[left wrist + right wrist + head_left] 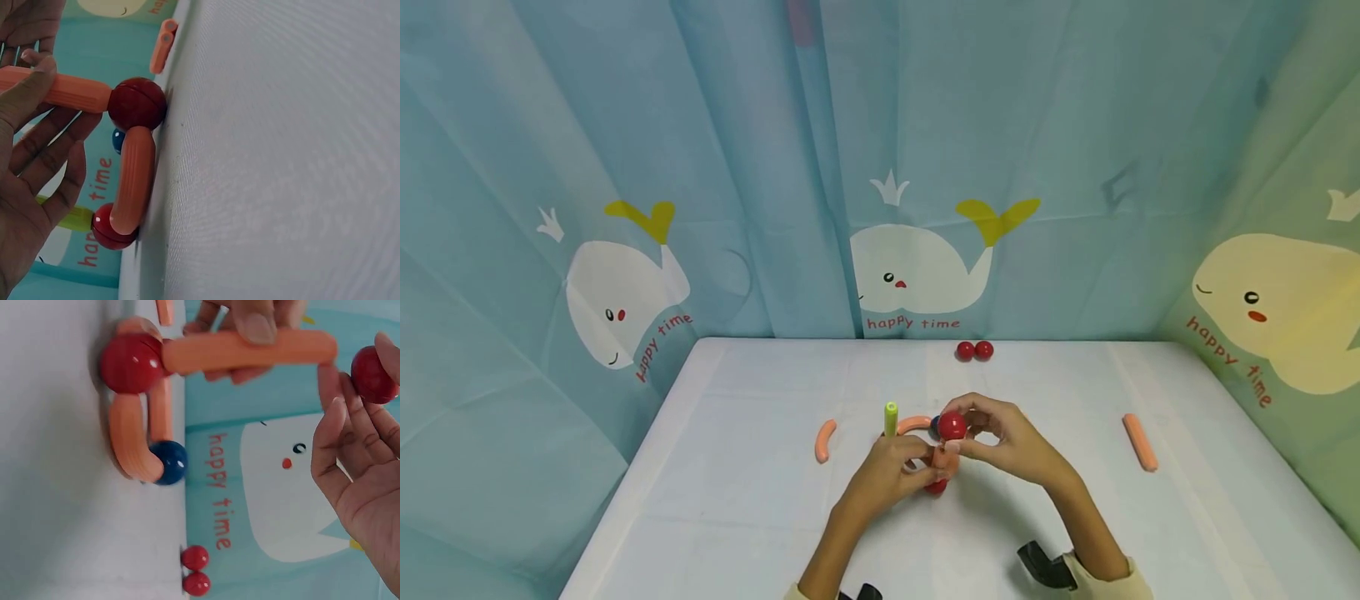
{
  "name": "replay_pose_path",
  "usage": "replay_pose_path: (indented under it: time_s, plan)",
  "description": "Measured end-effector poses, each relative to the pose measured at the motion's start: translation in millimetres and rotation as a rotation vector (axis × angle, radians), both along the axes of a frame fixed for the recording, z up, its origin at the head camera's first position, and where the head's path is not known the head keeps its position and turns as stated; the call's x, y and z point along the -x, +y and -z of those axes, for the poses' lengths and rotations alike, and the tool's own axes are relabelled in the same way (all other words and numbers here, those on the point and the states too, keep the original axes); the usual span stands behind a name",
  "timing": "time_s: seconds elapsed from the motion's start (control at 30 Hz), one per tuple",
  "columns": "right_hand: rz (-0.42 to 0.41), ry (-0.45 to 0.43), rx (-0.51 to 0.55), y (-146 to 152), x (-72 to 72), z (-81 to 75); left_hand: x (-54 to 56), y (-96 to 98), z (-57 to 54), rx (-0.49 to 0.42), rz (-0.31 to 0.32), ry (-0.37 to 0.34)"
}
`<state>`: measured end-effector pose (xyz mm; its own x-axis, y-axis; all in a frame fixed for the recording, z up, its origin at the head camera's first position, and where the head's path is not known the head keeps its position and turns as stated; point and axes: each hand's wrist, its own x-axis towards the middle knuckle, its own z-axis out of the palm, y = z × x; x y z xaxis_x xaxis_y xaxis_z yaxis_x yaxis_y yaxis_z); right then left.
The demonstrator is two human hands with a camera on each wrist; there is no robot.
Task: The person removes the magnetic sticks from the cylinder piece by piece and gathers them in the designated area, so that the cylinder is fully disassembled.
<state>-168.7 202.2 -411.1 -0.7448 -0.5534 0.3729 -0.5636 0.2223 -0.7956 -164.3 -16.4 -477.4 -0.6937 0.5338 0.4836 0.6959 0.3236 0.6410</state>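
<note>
My left hand (886, 477) pinches a straight orange rod (300, 349) that stands upright on a red ball (132, 364) at the table surface. In my right hand (1017, 442) a second red ball (952, 426) is held between thumb and fingers, just above the rod's upper end. Curved orange rods (135, 178) run from the lower ball along the table. One reaches a blue ball (169, 462); another meets a red ball (114, 226) that carries an upright lime-green rod (891, 419). In the head view my hands hide part of this joined shape.
Two red balls (974, 351) sit side by side near the back edge of the white table (737, 517). A loose curved orange rod (825, 441) lies to the left, and straight orange pieces (1140, 442) lie far right. Blue curtain (760, 167) with whales hangs behind.
</note>
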Motion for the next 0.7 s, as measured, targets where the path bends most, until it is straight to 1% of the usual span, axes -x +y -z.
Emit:
replay_pose_path:
  time_s: [0.1,0.27,0.37,0.47,0.57,0.7]
  plan:
    - [0.066,0.023,0.016,6.9,4.0,-1.0,-0.5,-0.5,-0.9,0.012,0.001,-0.026]
    - [0.22,-0.032,0.008,22.0,11.3,4.1,-1.1,-0.9,-0.9,0.04,-0.009,-0.068]
    - [0.296,-0.052,-0.014,29.6,16.8,9.4,-1.4,-1.1,-0.3,0.049,-0.014,-0.08]
    - [0.363,-0.06,-0.045,36.6,23.8,14.0,-1.6,-1.4,-0.1,0.04,-0.007,-0.086]
    - [0.431,-0.087,-0.076,44.9,34.1,17.5,-1.4,-1.4,0.2,0.023,0.002,-0.088]
    - [0.523,-0.113,-0.127,58.8,50.5,21.5,-0.7,-0.8,0.9,0.023,0.008,-0.05]
